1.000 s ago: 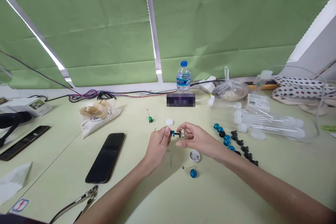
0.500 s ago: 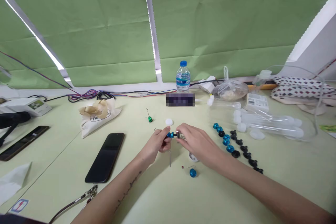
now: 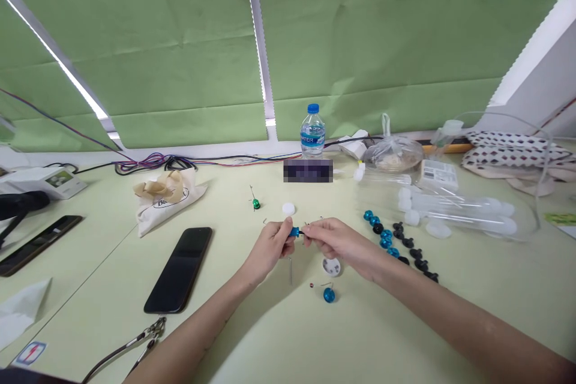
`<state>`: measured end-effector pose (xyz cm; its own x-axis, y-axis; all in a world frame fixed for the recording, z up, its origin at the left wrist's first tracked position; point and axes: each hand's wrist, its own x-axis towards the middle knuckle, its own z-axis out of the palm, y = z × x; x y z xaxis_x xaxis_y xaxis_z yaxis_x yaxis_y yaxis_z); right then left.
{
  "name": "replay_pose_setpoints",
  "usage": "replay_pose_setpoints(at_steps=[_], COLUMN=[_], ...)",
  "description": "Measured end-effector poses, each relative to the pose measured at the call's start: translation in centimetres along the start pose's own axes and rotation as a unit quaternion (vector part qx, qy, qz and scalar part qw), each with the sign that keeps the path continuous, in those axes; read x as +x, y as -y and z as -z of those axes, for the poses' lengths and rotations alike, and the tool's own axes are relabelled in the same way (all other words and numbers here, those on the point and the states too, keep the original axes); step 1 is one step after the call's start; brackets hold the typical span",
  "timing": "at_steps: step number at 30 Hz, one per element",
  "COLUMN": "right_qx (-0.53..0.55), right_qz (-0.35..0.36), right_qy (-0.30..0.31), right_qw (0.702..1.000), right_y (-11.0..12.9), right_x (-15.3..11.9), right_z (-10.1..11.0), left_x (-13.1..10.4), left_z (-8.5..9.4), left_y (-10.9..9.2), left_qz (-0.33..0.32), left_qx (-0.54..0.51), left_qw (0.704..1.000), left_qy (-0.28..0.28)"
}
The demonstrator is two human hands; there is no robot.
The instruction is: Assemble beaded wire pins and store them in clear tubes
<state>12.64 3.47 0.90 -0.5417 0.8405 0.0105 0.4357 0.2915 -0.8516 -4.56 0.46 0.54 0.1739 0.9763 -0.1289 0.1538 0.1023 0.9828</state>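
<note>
Thumb and fingers of my left hand (image 3: 273,245) are closed on a small blue part (image 3: 294,231). My right hand (image 3: 332,236) pinches the dark end at the right side of that part, so both hands meet over the table. Just below lie a round white container (image 3: 331,267) with small pieces in it, a thin metal key (image 3: 290,272), a tiny reddish piece (image 3: 311,285) and a blue round part (image 3: 329,294). Behind the hands are a white disc (image 3: 288,209) and a green round part (image 3: 256,204) with a thin metal stem.
Rows of blue parts (image 3: 386,242) and black parts (image 3: 408,242) lie right of my hands. Clear tubes (image 3: 463,219) are beyond them. A phone (image 3: 179,270) and cloth bag (image 3: 171,198) lie left. A water bottle (image 3: 312,132) stands at the back.
My right hand has turned, its fingers now pinching closer to my left hand. The round white container is more exposed, and the right forearm covers more of the black row's near end.
</note>
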Motion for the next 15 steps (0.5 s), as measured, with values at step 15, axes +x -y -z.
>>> replay_pose_setpoints(at_steps=[15], right_qx=[0.143], right_qz=[-0.011], right_qy=[-0.086], right_qw=[0.986], right_y=[1.7], right_x=[0.0], right_z=[3.2], left_x=[0.3], left_z=[0.8], left_y=[0.8], left_qz=[-0.078], left_qx=[0.267], left_qw=[0.960], left_qy=[-0.036])
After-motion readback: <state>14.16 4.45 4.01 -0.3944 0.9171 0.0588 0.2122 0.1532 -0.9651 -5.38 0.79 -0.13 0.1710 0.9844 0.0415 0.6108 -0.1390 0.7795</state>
